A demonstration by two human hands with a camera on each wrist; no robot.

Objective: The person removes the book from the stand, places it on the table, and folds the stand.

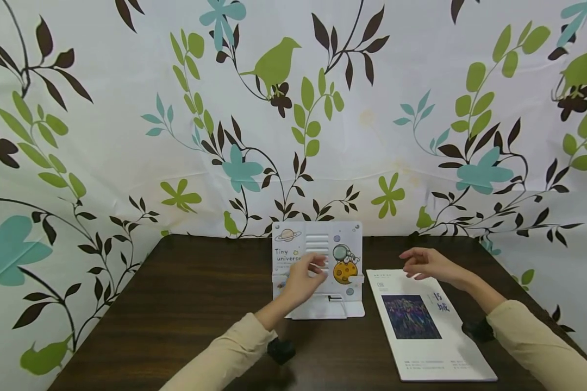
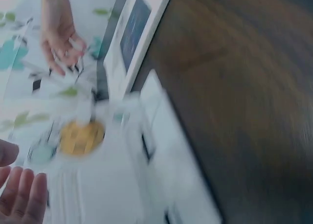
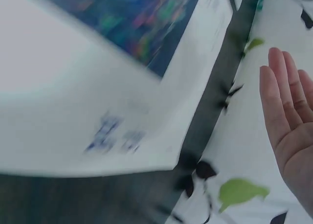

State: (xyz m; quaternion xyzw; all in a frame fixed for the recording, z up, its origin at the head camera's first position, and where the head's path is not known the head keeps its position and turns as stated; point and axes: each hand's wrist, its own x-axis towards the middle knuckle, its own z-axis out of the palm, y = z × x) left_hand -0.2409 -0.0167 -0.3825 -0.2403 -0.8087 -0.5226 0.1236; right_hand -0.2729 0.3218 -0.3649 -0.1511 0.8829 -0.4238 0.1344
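A white metal book stand stands upright at the middle back of the table, printed with a planet, an astronaut and "Tiny universe". My left hand hovers in front of it, fingers loosely bent and holding nothing; it hides part of the stand's middle. To the right lies a white book, flat, with a dark colourful picture on its cover. Over the book's far end hangs my right hand, empty, fingers relaxed. In the right wrist view, the fingers stretch out beside the book's corner, apart from it.
The dark wooden table runs back to a patterned curtain with leaves, birds and flowers. Black wrist devices sit below the left cuff and by the right cuff, the latter overlapping the book's right edge.
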